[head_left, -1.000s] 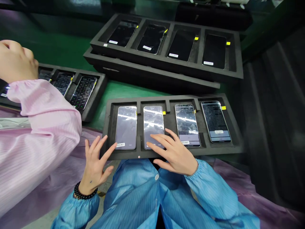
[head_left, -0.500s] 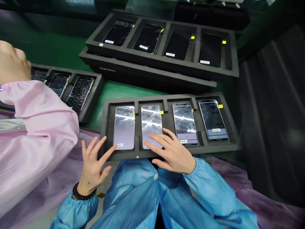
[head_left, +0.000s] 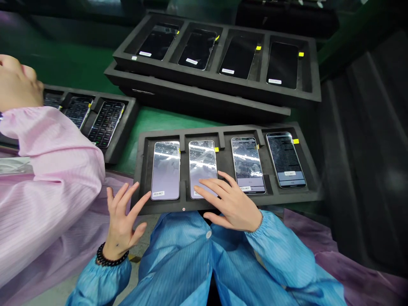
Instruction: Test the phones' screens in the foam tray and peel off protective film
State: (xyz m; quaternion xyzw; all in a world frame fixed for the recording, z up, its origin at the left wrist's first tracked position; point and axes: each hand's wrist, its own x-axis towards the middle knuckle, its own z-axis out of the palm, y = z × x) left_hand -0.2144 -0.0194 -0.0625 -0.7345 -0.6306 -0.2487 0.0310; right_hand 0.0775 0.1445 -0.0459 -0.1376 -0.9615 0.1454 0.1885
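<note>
A black foam tray (head_left: 229, 203) lies in front of me with a phone in each compartment. The leftmost phone (head_left: 166, 170) and the second phone (head_left: 203, 159) show pale lilac screens with bright reflections. Lines of text fill the third phone (head_left: 247, 161) and the rightmost phone (head_left: 286, 157). My left hand (head_left: 124, 219), fingers spread, has its index fingertip at the lower left edge of the leftmost phone; contact is unclear. Over the lower part of the second phone reaches my right hand (head_left: 231, 202), fingers apart, hiding some of its screen and label.
Behind stand stacked black trays (head_left: 204, 78); the top one holds several dark-screened phones with yellow tabs. To the left, a co-worker's pink sleeve (head_left: 60, 148) and hand (head_left: 19, 85) are beside another phone tray (head_left: 129, 123). The tabletop (head_left: 156, 123) is green.
My left hand has drawn back slightly to the left, its index finger off the leftmost phone's label. My right hand stays nearly in place.
</note>
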